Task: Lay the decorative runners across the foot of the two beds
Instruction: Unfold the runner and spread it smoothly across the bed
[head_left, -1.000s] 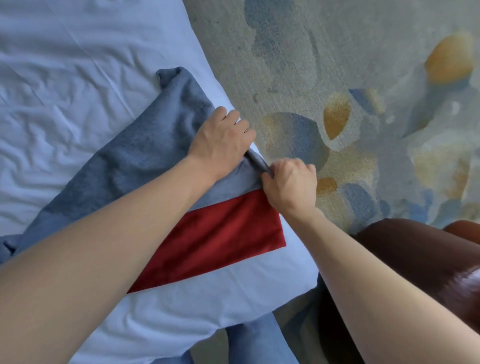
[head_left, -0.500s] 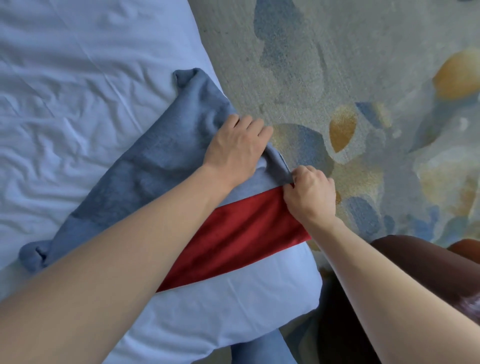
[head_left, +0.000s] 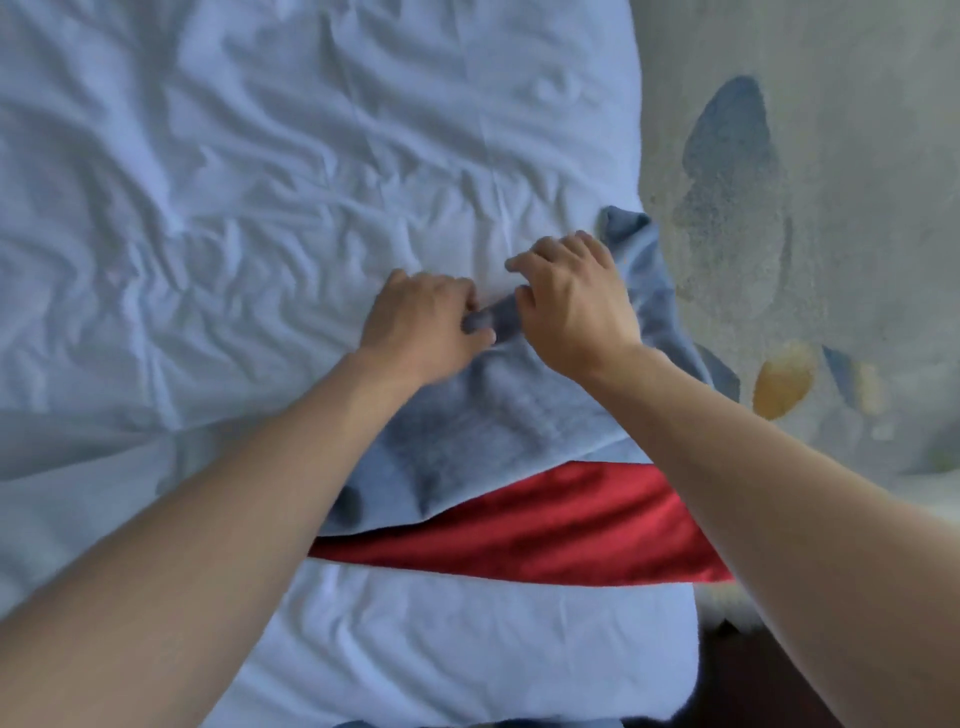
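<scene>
A: Where's the runner (head_left: 467, 447)?
B: Bunched at centre right on the bed (head_left: 208, 208); left hand (head_left: 423, 325) and right hand (head_left: 574, 306) pinch its folded edge, which unrolls leftward

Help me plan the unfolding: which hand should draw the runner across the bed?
Probably the left hand: it pinches the runner's folded edge on the open-bed side. The right hand sits nearer the bed's edge.

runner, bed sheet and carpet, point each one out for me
runner (head_left: 519, 535), head view, on its red band near the bed's right edge
bed sheet (head_left: 234, 182), head view, on the wrinkled white middle
carpet (head_left: 831, 156), head view, on the bare grey patch beside the bed
</scene>
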